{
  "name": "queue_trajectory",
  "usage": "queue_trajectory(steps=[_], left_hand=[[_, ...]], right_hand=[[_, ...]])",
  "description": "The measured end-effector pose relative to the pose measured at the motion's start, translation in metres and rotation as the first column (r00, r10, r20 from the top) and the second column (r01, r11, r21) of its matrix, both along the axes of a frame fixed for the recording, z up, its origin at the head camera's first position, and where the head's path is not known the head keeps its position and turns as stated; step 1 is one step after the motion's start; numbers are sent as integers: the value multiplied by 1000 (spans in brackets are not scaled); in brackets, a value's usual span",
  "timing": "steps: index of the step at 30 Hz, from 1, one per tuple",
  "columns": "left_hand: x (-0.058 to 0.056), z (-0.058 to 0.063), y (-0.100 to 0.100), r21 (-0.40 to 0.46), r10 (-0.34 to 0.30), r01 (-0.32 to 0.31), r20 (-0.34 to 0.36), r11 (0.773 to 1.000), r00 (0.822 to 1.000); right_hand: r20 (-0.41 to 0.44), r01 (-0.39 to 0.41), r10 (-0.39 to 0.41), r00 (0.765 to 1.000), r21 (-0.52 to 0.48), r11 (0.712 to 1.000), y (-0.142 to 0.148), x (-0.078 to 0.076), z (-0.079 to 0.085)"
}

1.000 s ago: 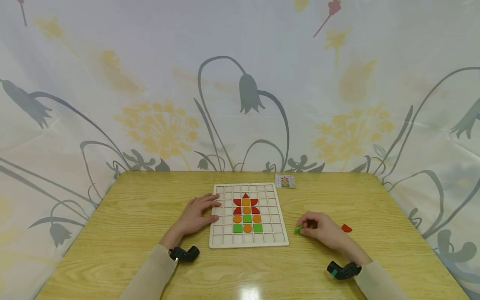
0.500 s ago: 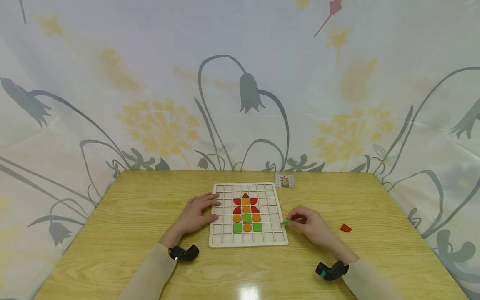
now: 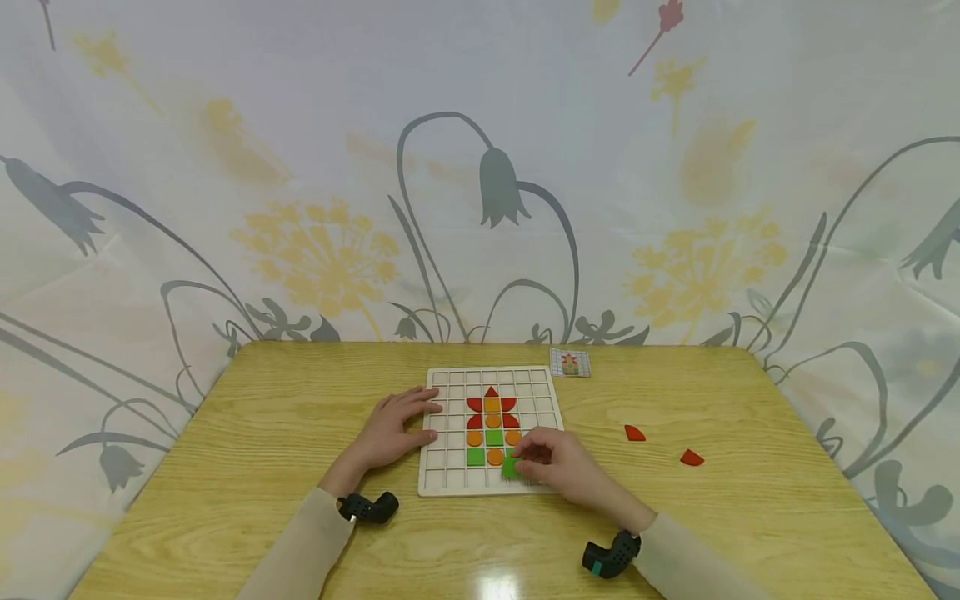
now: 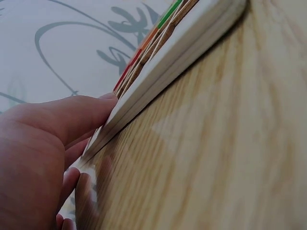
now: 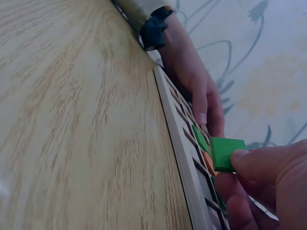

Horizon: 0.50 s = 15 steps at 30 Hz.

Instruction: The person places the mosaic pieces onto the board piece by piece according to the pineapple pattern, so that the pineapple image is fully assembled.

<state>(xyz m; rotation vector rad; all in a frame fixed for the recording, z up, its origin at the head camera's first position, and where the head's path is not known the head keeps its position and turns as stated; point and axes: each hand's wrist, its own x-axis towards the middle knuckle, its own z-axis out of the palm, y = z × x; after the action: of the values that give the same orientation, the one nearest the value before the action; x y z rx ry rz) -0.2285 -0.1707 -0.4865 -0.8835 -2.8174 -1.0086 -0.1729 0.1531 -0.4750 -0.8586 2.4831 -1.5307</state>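
My right hand [image 3: 562, 467] pinches a green square tile [image 5: 227, 154] between thumb and fingers, just above the lower part of the white grid board [image 3: 444, 479]. Straight fingers of my left hand [image 3: 393, 429] rest on the board's left edge, with the thumb [image 4: 91, 112] against its rim. On the grid lie a red triangle [image 3: 491, 392], an orange square [image 3: 491, 405], red rounded pieces [image 3: 475, 405], orange discs [image 3: 475, 438] and green squares [image 3: 476, 457]. My right hand and the held tile hide part of the board's lower right.
Two red quarter-round pieces [image 3: 634, 433] lie apart on the wooden table [image 3: 300, 383], right of the board. A small pattern card [image 3: 570, 362] sits behind the board's far right corner. A flower-printed cloth [image 3: 337, 167] hangs behind the table.
My right hand has carried the green square tile leftward from the table to over the board, uncovering a second red piece. My left hand has stayed in place.
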Motion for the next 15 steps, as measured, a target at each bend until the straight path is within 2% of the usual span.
queue_trajectory(steps=[8,15], left_hand=[[1,2,1,-7,4,-4,16,1000,1000],[0,0,0,8,-4,4,6,1000,1000]], right_hand=[[-8,-27,27,1000,43,999,-16,-4,-6],[-59,-33,39,997,96,995,-18,-2,-8]])
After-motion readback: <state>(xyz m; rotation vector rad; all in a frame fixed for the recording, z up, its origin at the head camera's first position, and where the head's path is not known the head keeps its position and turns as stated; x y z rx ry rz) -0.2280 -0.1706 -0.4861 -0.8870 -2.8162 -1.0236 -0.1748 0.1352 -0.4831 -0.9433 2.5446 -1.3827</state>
